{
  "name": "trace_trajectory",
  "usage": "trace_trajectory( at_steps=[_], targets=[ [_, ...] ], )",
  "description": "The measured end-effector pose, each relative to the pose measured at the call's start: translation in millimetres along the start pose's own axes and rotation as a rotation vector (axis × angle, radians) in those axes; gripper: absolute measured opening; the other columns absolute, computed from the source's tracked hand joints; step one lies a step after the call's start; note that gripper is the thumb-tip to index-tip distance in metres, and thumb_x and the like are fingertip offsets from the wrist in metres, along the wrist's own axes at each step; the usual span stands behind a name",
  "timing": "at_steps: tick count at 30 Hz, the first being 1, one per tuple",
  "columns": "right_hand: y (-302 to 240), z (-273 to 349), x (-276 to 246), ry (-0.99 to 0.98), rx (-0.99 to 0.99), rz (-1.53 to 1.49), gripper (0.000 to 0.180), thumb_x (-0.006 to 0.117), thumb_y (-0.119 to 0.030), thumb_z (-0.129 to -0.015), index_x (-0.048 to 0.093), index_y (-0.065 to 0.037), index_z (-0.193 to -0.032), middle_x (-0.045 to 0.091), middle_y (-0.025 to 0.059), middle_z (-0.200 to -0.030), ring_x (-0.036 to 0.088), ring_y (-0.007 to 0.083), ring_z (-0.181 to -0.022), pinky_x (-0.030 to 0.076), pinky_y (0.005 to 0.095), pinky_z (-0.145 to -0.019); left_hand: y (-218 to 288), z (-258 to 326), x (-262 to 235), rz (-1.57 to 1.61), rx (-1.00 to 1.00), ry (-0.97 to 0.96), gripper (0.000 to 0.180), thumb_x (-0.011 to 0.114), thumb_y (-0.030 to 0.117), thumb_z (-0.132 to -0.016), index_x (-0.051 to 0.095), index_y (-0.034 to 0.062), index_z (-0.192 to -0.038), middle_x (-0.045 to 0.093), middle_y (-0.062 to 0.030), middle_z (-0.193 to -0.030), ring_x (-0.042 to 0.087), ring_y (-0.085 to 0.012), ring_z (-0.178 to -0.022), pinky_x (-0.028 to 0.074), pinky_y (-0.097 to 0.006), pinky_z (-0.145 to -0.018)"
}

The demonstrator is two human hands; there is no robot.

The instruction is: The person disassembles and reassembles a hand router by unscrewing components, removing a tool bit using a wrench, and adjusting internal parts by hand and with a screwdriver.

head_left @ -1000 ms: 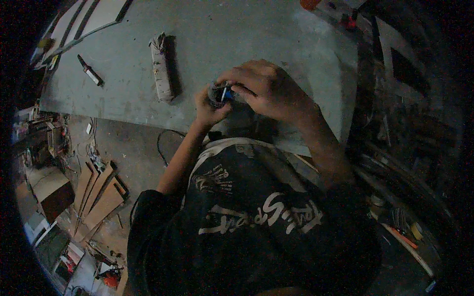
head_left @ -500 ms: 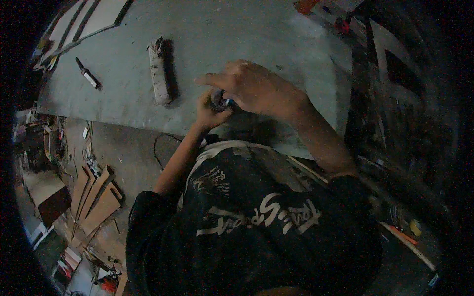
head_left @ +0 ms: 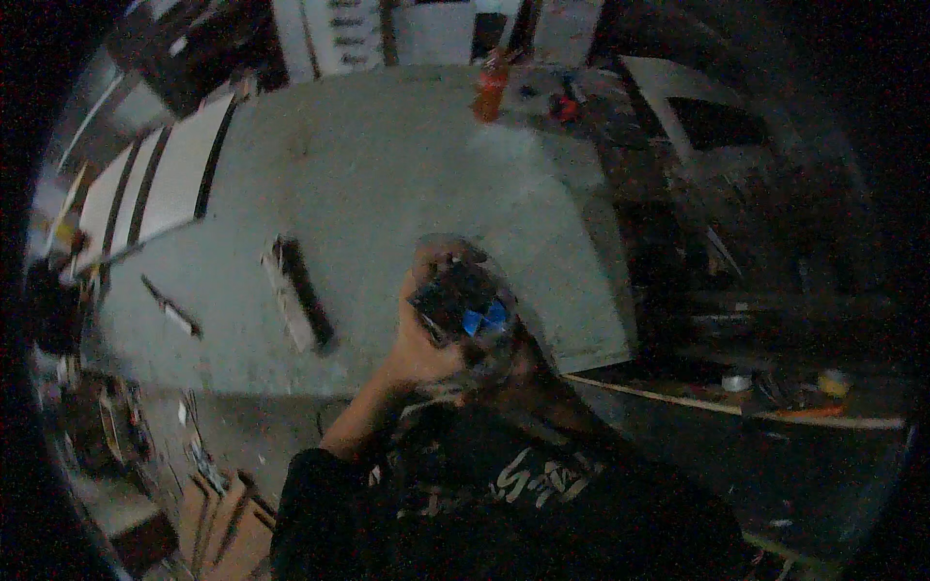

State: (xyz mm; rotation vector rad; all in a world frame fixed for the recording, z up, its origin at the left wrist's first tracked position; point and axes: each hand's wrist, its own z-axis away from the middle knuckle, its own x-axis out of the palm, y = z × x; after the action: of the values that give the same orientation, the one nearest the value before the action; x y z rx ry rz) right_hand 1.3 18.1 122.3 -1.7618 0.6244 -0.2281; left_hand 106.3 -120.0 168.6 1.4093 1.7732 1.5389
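Note:
Close in front of my chest, my left hand [head_left: 423, 351] is closed around a dark, shiny object [head_left: 450, 295] with a bright blue patch. Motion blur and dim light hide what kind of thing it is. My right hand [head_left: 518, 353] is at its right side, dark and smeared, so its fingers do not show clearly. On the grey-green table [head_left: 368, 165], left of my hands, lies a long pale wrapped roll [head_left: 289, 290]. Farther left is a slim tool [head_left: 172, 308] with a dark end and a light part.
White panels [head_left: 179, 184] with dark strips lie at the table's left. An orange bottle [head_left: 491, 89] stands at the far edge, near a small red item [head_left: 564, 107]. Cardboard pieces [head_left: 223, 518] are on the floor at lower left. A shelf edge [head_left: 814, 419] with tape rolls runs right.
My view has tilted up, showing more of the table's far side. My hands have come together nearer my chest; my right hand has dropped from above the left to beside it.

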Motion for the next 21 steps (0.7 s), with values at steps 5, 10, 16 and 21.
trace_trajectory(
  at_steps=[5,10,16,21],
  targets=[
    [-51,4,-25,0.238,0.091,0.033,0.081,0.084,-0.026,-0.074,0.043,-0.001,-0.139,0.057,0.0147,-0.129,0.056,0.0256,-0.118,0.044,0.0412,-0.101,7,-64,60,0.234,0.255,-0.211,0.09,0.078,0.01,-0.069,0.028,0.002,-0.143,0.051,-0.0177,-0.13,0.055,-0.0302,-0.121,0.048,-0.041,-0.097],
    [-44,37,-89,0.677,-0.141,0.352,0.089,0.086,-0.025,-0.072,0.037,0.002,-0.141,0.054,0.0153,-0.13,0.053,0.0251,-0.121,0.043,0.0418,-0.101,-4,-114,142,0.292,0.2,-0.439,0.095,0.08,0.014,-0.069,0.025,0.0007,-0.145,0.04,-0.0197,-0.143,0.052,-0.0321,-0.124,0.045,-0.044,-0.101],
    [-111,104,-179,0.966,-0.29,0.951,0.094,0.087,-0.027,-0.073,0.033,0.001,-0.144,0.048,0.0196,-0.138,0.048,0.0253,-0.127,0.043,0.0423,-0.102,19,-122,257,0.512,0.306,-0.619,0.096,0.08,0.029,-0.07,0.028,0.0033,-0.147,0.044,-0.0171,-0.14,0.053,-0.0308,-0.123,0.042,-0.044,-0.105],
    [-233,149,-219,1.186,-0.479,1.315,0.091,0.084,-0.032,-0.076,0.034,0.002,-0.144,0.054,0.0218,-0.128,0.057,0.0301,-0.117,0.047,0.0443,-0.099,-44,-104,301,0.503,0.185,-0.9,0.083,0.08,0.037,-0.077,0.04,0.0044,-0.142,0.056,-0.0143,-0.129,0.057,-0.0266,-0.117,0.046,-0.041,-0.101]
  ],
)
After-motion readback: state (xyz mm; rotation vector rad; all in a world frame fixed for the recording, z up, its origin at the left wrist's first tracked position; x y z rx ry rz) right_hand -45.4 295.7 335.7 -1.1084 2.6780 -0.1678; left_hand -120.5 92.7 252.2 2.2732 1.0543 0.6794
